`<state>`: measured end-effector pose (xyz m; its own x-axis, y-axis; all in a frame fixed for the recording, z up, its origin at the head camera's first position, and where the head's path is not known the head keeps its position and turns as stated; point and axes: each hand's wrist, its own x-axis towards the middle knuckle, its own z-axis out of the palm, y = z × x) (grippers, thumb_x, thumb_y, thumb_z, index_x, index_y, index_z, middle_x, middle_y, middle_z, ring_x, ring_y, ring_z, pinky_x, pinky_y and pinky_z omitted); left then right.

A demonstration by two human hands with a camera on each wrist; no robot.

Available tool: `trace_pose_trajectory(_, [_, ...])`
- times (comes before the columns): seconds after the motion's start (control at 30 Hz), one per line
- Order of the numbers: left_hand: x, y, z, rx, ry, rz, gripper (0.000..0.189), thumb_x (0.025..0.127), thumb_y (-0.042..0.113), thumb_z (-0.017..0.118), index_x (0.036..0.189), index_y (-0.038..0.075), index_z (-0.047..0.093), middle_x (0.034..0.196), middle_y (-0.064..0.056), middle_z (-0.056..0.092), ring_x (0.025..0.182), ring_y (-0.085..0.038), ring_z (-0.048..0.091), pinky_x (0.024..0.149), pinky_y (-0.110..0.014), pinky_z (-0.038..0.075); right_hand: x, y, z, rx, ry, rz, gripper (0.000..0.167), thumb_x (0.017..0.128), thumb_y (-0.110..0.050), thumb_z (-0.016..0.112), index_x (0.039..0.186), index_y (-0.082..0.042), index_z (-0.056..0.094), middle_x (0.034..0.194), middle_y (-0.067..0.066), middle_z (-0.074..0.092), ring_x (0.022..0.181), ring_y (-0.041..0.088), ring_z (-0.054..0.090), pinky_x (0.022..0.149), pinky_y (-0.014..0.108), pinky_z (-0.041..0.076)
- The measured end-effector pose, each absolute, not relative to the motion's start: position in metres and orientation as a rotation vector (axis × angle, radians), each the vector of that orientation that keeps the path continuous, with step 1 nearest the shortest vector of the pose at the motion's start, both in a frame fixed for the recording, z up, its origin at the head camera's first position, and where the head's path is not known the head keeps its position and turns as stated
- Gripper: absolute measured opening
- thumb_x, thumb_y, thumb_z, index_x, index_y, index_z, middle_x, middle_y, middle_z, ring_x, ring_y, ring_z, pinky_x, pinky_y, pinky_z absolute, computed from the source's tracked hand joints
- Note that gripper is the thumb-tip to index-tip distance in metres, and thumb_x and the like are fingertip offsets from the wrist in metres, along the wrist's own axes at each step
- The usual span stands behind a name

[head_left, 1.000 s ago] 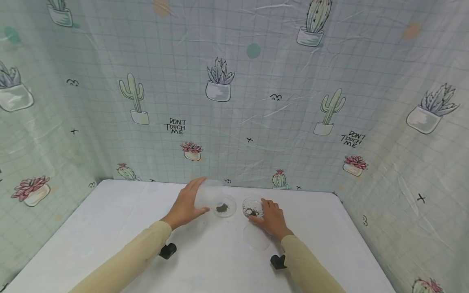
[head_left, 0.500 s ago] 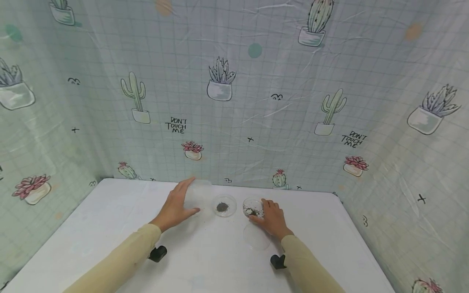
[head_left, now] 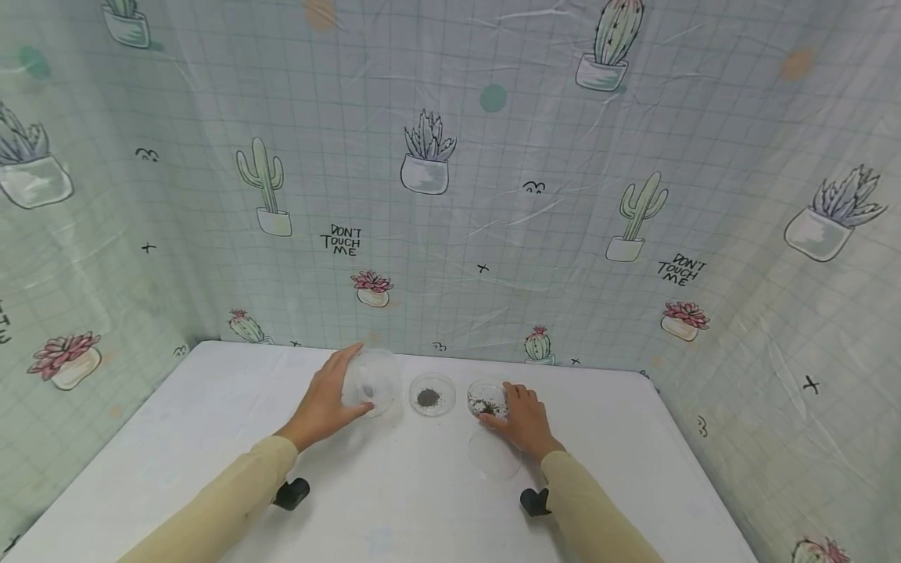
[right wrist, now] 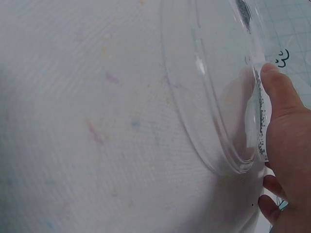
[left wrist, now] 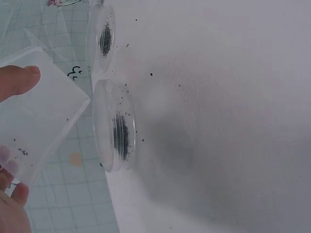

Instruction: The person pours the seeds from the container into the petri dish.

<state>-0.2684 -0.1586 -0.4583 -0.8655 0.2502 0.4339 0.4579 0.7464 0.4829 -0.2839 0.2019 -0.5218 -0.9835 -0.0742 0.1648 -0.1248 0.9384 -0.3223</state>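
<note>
My left hand (head_left: 325,403) grips a translucent, square-cornered plastic container (left wrist: 53,104), held tilted at the far left side of the table. A few dark grains cling inside it. In the head view, a round outline with a dark spot overlaps the container. Beside it, a clear petri dish (head_left: 446,403) bears a heap of dark grains. My right hand (head_left: 528,422) holds the rim of another petri dish (head_left: 482,389), scattered with dark grains. In the left wrist view, two dishes with dark heaps stand by the container, the nearer dish (left wrist: 104,131) lower down.
A clear round lid (head_left: 494,463) lies in front of the right-hand dish. Loose dark grains are scattered on the white table (head_left: 415,500). A cactus-print curtain (head_left: 479,219) surrounds the table's back and sides.
My left hand has moved left with the container, uncovering the middle petri dish. The right hand has stayed at its dish.
</note>
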Motion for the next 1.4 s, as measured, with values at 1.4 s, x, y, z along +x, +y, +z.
trace_pose_trajectory(1.4, [-0.244, -0.195, -0.472, -0.395, -2.663, -0.865, 0.102, 0.069, 0.023, 0.087, 0.150, 0.009, 0.025, 0.145, -0.018, 0.038, 0.130, -0.039, 0.042, 0.107, -0.064, 0.036, -0.287, 0.202, -0.524, 0.125, -2.975, 0.523, 0.088, 0.081, -0.057, 0.069, 0.144, -0.004, 0.038, 0.140, 0.019, 0.047, 0.130, 0.037, 0.043, 0.105, 0.059, 0.039])
